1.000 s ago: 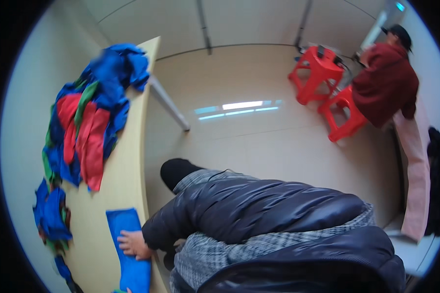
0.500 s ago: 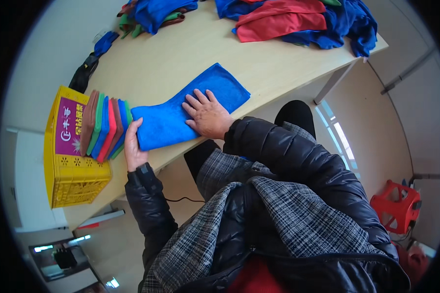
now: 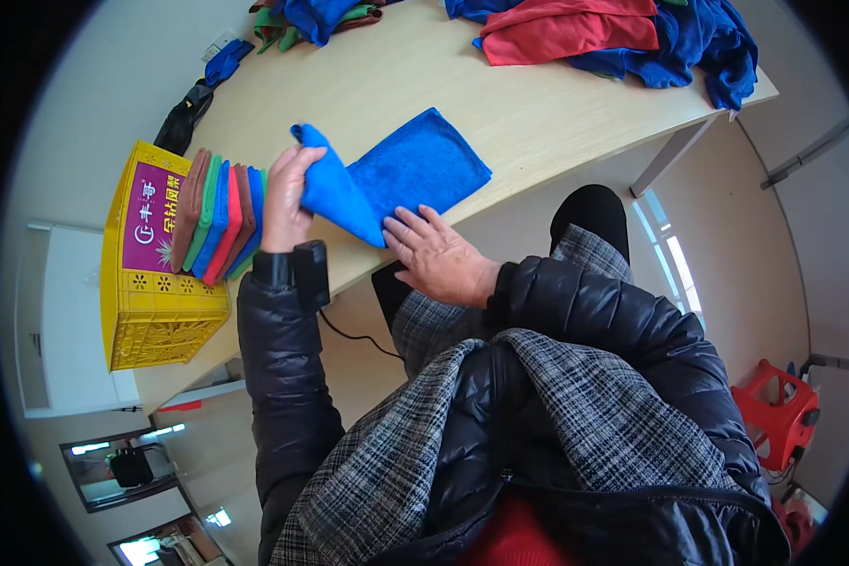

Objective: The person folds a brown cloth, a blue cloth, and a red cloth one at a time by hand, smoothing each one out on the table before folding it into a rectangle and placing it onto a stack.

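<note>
Mid-fold at frame centre: left hand (image 3: 288, 193) pinching blue cloth (image 3: 406, 174) corner, lifted over; right hand (image 3: 439, 255) flat, pressing near edge on counter (image 3: 396, 75); next, matching edges

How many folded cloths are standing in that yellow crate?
7, upright side by side in the yellow crate: brown, green, blue, red, brown, blue, and a green edge. More may be hidden behind the left hand.

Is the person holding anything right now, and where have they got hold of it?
Yes: the left hand grips the blue cloth by one lifted end. The right hand lies flat, pressing the cloth's near edge on the table.
</note>
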`<state>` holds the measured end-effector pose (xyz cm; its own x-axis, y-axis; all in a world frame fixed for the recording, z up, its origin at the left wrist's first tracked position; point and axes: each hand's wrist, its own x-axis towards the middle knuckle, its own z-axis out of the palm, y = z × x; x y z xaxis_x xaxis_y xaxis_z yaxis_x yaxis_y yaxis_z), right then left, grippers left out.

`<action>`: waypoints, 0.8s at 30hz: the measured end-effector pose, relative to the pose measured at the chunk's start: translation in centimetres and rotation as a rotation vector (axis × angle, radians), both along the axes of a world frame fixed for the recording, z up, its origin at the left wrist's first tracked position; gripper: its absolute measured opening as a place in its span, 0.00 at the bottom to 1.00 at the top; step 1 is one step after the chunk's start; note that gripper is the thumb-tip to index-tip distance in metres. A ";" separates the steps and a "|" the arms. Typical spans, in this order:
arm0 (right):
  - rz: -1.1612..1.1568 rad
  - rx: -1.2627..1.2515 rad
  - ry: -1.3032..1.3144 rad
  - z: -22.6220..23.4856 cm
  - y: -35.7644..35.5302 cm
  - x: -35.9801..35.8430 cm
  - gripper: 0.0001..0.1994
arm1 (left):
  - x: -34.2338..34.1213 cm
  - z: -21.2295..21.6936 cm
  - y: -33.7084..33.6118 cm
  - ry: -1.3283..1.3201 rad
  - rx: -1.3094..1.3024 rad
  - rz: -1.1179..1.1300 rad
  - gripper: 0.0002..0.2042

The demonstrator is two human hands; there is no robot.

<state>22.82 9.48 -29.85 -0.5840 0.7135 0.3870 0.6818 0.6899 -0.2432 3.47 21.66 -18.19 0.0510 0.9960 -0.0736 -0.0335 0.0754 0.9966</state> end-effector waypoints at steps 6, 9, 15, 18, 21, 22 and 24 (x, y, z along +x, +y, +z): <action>0.011 0.083 0.003 -1.0 -0.2 0.6 0.31 | 7.0 -2.4 2.4 0.202 -0.018 -0.159 0.03; 0.020 0.026 0.003 -1.1 -0.1 0.9 0.32 | 10.0 -4.5 3.1 0.305 -0.084 -0.143 0.04; 0.014 0.081 0.127 -2.4 0.1 1.5 0.32 | 14.2 -6.9 3.2 0.538 -0.074 -0.155 0.06; 0.037 0.073 0.201 -2.5 0.1 1.2 0.33 | 14.2 -7.9 3.5 0.638 -0.020 -0.137 0.07; 0.014 0.122 0.118 -2.9 0.1 1.0 0.32 | 14.6 -8.1 3.4 0.721 -0.010 -0.123 0.07; 0.015 0.120 0.118 -2.9 0.1 1.0 0.32 | 14.8 -8.1 3.4 0.740 0.000 -0.122 0.07; 0.005 0.102 0.087 -3.0 0.2 0.8 0.32 | 14.7 -8.1 3.2 0.758 0.009 -0.122 0.08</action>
